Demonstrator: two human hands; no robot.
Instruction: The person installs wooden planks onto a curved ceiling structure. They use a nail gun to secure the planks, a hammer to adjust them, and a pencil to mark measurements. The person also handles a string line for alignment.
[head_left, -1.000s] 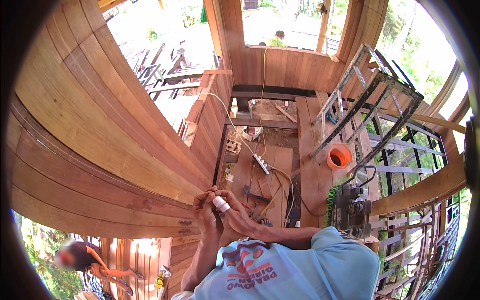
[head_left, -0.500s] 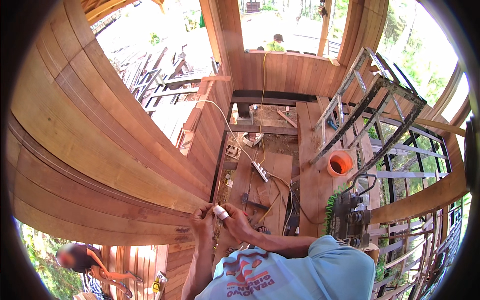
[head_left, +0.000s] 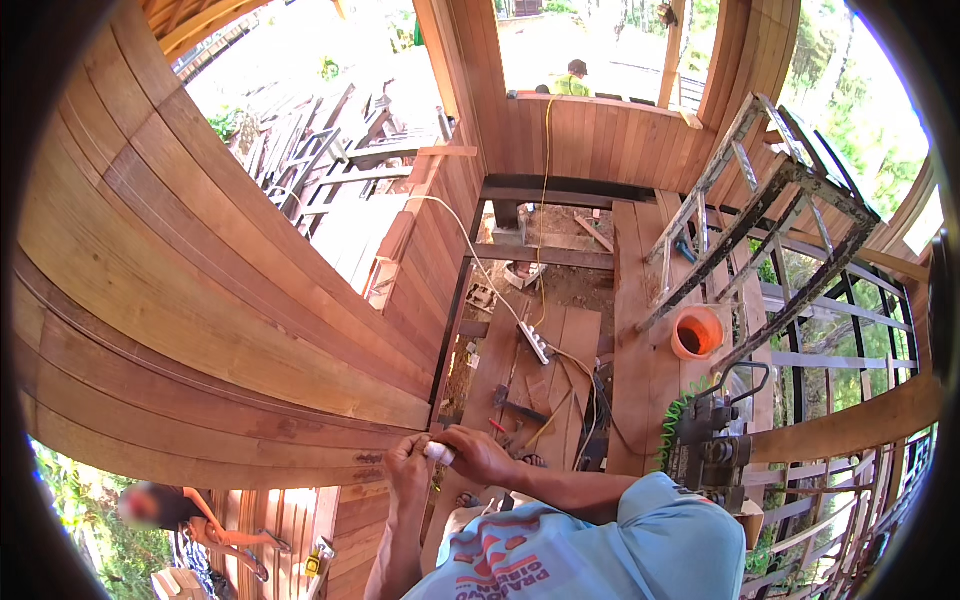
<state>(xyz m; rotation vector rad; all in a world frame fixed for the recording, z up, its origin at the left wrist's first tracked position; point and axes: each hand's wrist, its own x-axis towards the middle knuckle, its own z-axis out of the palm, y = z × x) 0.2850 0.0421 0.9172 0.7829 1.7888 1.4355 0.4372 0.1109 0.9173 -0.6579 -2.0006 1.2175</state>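
Left hand (head_left: 406,467), right hand (head_left: 480,456): fingertips pressed together at a small white item (head_left: 439,453), pinched or finger-worn unclear; if loose, slackened grip could drop it off the left edge of the floorboards (head_left: 490,366).

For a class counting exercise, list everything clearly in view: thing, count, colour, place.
Wall boards: many, brown, left, far
Floor planks: several, brown, centre, right
Stepladder: 1, grey, right
Bucket: 1, orange, on right planks
Machine: 1, dark, lower right
Hose: 1, green, by machine
Power strip: 1, white, centre
Cables: several, yellow, white, centre
Hammer: 1, dark, centre floor
Tool: 1, yellow, lower left
Person: 1, dark top, lower left
Second person: 1, yellow top, beyond window
Small item: 1, white, lower centre, kind unclear
Shirt: 1, light blue, bottom
Left grip: 1, bare, lower centre
Right grip: 1, bare, lower centre
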